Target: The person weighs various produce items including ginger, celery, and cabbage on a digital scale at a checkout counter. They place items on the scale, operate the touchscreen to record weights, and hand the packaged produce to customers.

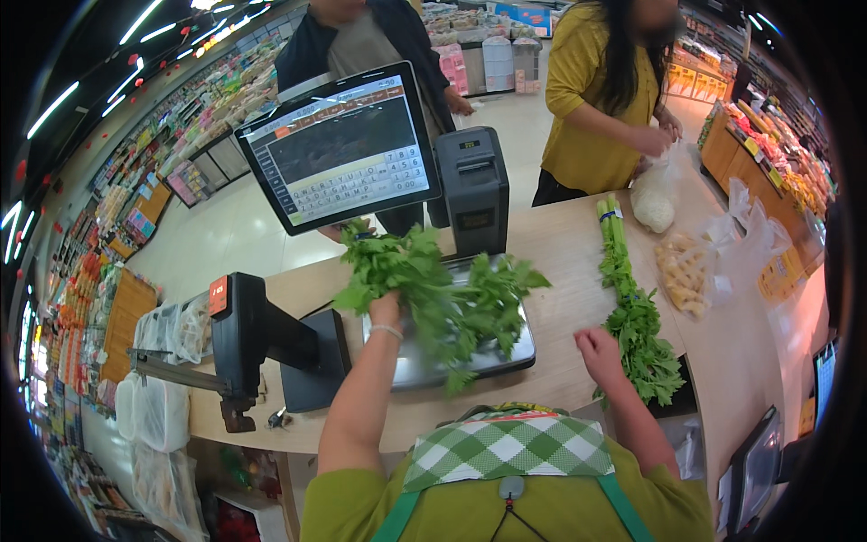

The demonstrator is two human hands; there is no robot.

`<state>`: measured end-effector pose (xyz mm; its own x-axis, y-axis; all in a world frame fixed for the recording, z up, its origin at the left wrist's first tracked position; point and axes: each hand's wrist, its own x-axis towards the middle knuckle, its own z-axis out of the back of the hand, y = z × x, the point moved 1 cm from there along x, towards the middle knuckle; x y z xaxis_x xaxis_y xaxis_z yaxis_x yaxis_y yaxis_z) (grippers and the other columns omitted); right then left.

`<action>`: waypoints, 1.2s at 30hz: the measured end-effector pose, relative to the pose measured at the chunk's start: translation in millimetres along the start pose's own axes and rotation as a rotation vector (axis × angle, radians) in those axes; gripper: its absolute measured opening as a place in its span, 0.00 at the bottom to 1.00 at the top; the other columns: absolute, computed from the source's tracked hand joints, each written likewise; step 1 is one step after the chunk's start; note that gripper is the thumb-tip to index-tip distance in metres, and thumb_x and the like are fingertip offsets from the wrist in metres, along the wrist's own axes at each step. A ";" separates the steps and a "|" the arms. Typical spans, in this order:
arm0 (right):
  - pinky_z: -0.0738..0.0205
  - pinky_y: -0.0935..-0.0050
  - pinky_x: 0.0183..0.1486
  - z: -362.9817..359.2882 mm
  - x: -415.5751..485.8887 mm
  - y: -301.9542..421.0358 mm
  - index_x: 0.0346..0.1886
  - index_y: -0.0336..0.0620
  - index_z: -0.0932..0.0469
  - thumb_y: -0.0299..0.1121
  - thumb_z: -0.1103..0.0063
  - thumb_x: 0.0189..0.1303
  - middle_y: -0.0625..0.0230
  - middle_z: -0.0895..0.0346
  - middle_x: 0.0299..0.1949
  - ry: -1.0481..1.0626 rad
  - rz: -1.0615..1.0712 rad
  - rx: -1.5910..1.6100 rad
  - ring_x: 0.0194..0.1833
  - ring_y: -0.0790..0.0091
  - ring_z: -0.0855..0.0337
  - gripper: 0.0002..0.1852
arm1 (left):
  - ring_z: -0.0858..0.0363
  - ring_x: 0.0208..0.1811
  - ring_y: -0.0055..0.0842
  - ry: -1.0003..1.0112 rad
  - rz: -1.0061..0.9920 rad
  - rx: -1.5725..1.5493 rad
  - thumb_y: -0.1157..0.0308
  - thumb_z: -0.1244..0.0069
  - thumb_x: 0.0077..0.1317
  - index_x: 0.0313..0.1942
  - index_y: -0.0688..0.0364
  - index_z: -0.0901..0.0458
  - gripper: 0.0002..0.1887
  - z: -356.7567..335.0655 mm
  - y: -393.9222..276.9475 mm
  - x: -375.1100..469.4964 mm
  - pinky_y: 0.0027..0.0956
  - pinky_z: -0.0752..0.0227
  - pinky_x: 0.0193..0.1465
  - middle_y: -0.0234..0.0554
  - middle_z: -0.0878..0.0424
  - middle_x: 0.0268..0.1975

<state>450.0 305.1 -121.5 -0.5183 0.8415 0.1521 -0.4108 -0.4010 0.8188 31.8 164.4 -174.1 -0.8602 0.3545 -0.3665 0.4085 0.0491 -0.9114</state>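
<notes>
My left hand is at the leafy end of a bunch of celery, partly covered by the leaves; its fingers are hidden. The leaves spread over the metal pan of a weighing scale, and some are blurred. A touchscreen and a black label printer stand behind the pan. My right hand is curled above the counter, with nothing visible in it. Just right of it, a second bunch of celery lies lengthwise, its stalks bound with a band.
Bagged yellowish food pieces and a bag of white food lie at the right, where a person in yellow handles the bag. Another person stands behind the screen. A black device on a stand and keys are at the left.
</notes>
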 end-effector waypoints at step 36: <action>0.46 0.54 0.66 -135.2 95.5 78.1 0.71 0.56 0.40 0.50 0.32 0.48 0.51 0.39 0.67 0.775 0.810 -0.622 0.64 0.48 0.37 0.45 | 0.18 0.45 0.25 0.632 -0.019 0.324 0.71 0.49 0.67 0.53 0.65 0.26 0.16 58.1 60.8 -198.6 0.27 0.25 0.47 0.41 0.19 0.47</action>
<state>267.0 305.3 -117.9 -0.9966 -0.0667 -0.0492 0.0546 -0.9747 0.2168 209.8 42.7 -167.6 -0.4841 0.8353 -0.2606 0.1991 -0.1849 -0.9624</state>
